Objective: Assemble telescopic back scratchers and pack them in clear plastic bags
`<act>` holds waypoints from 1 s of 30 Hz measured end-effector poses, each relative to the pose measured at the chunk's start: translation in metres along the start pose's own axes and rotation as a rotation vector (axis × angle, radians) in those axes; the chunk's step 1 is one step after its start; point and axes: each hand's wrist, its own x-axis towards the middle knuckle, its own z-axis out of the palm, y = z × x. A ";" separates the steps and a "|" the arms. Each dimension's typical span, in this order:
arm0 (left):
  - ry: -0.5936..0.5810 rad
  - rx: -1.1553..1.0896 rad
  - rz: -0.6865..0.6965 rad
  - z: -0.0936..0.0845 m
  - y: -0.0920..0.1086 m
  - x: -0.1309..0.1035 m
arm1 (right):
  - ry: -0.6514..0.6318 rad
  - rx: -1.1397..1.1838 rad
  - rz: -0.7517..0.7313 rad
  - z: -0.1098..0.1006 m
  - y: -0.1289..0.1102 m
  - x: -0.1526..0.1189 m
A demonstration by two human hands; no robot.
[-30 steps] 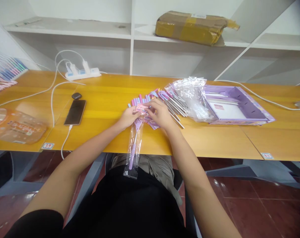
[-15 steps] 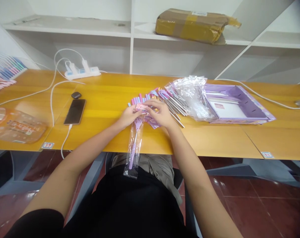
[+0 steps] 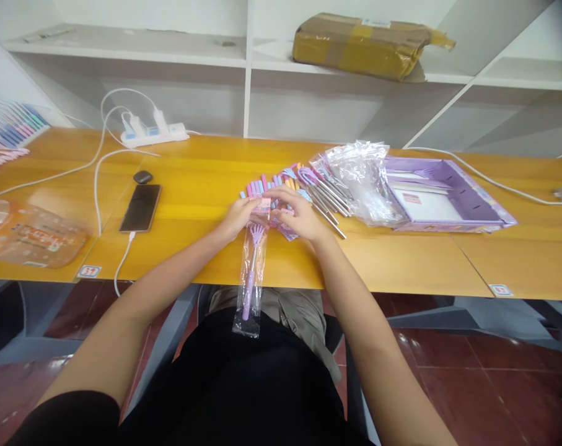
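A purple back scratcher [image 3: 248, 285] with a claw-shaped head lies inside a clear plastic bag [image 3: 242, 319], its handle end reaching over the table edge. My left hand [image 3: 238, 217] pinches the upper end of this bag, thumb on top. A pink printed card [image 3: 261, 206] shows at the bag's top between my hands. My right hand [image 3: 300, 214] curls its fingers round the bag's upper edge by the card; its fingertips are partly hidden. Beneath and beside it are several pink cards [image 3: 287, 233]. Behind my hands lie several loose back scratchers [image 3: 327, 195] with coloured handles and metal rods.
A heap of clear bags [image 3: 367, 186] leans against a purple box [image 3: 466, 222] on the right. To the left are a phone [image 3: 140, 209], a small dark case [image 3: 142, 177], an orange package [image 3: 43, 238] and a power strip [image 3: 157, 136]. A taped parcel [image 3: 355, 46] sits on the shelf.
The pink card now shows more of its face, turned more upright between my hands. My right thumb has drawn back slightly from it. The bagged back scratcher has barely shifted.
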 end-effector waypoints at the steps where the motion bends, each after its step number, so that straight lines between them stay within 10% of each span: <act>1: -0.003 0.000 0.000 0.000 0.000 0.000 | -0.003 0.004 -0.001 0.000 -0.001 0.000; 18: 0.050 0.037 0.015 0.000 0.002 0.001 | 0.022 0.025 0.000 0.002 -0.001 -0.001; 30: -0.166 0.100 0.078 -0.003 -0.008 0.002 | 0.173 -0.054 0.069 0.000 0.006 -0.002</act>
